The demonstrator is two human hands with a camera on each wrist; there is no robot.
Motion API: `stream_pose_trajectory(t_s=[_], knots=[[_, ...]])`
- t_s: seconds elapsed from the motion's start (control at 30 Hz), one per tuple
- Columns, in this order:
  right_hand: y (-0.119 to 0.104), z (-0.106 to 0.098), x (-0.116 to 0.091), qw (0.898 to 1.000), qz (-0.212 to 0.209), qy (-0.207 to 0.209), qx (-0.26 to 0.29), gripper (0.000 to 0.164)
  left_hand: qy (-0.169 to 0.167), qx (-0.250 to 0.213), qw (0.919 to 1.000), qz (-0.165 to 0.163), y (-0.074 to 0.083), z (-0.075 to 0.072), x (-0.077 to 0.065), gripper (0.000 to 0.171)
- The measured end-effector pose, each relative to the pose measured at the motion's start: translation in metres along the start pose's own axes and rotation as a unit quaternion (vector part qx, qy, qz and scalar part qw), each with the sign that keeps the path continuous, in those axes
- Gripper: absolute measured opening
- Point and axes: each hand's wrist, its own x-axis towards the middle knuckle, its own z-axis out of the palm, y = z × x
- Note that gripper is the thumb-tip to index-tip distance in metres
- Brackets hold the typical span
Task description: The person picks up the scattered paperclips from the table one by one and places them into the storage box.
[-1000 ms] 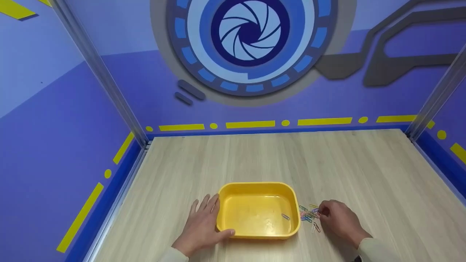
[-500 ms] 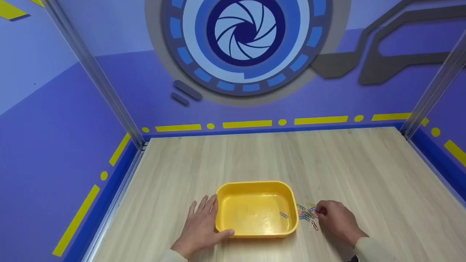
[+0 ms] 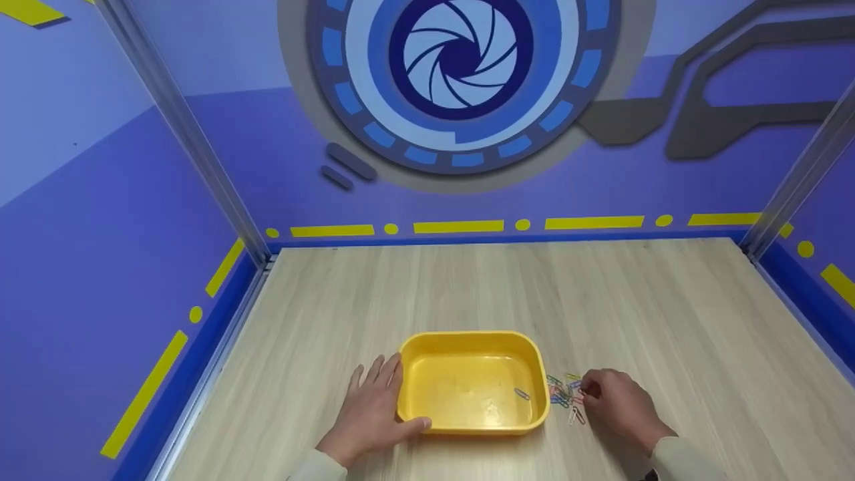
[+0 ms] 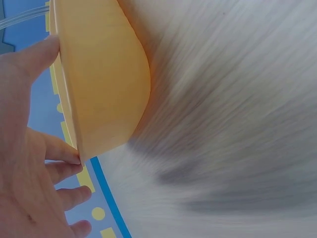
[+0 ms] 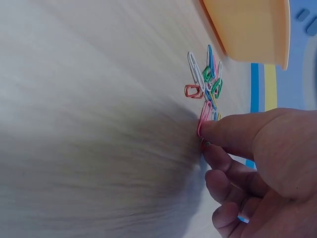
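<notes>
A yellow plastic tray [image 3: 474, 429] stands on the table, a single paper clip [image 3: 522, 394] lying inside near its right end. My left hand [image 3: 369, 413] rests against the tray's left end, fingers spread and fairly straight, thumb at the front rim. In the left wrist view the thumb [image 4: 45, 52] and index fingertip touch the rim. Beside the tray's right wall lies a small heap of coloured paper clips [image 3: 558, 393]. At its right edge my right hand [image 3: 621, 404] pinches a red paper clip [image 5: 202, 144] between thumb and index finger; a pink clip [image 5: 204, 115] lies against the thumb tip.
The pale wood table [image 3: 494, 287] is bordered by a blue-purple back wall [image 3: 227, 160] and side walls with yellow marks. A metal post [image 3: 190, 140] rises at the back left corner. White and red clips [image 3: 576, 415] lie just in front of the heap.
Both hands keep nearly the same places at the tray and the heap. The head view shifts slightly; the clips by the right fingertips are stirred a little.
</notes>
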Motion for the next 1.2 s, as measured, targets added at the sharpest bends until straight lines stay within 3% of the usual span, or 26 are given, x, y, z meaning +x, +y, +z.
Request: stream_pose_trajectory(t_s=[0.57,0.77,1.0,1.2], knots=[[-0.0017,0.0018,-0.0022,0.999,0.011,-0.018,0.038,0.009,-0.013,-0.006,0.9999,-0.008,-0.0009,-0.0002,0.0013,0.109],[-0.0010,0.0022,-0.0040,1.000,0.004,-0.002,0.024,0.008,-0.012,-0.003,0.9999,-0.006,-0.0018,-0.0025,0.0009,0.109],[-0.0033,0.0027,-0.0050,1.000,-0.004,-0.012,0.007,0.010,0.006,0.003,1.0000,0.007,-0.0017,-0.0038,-0.0011,0.106],[-0.0046,0.0041,-0.0047,1.000,0.002,-0.018,0.002,0.014,0.000,-0.005,1.0000,0.005,0.0007,-0.0031,-0.0017,0.107]])
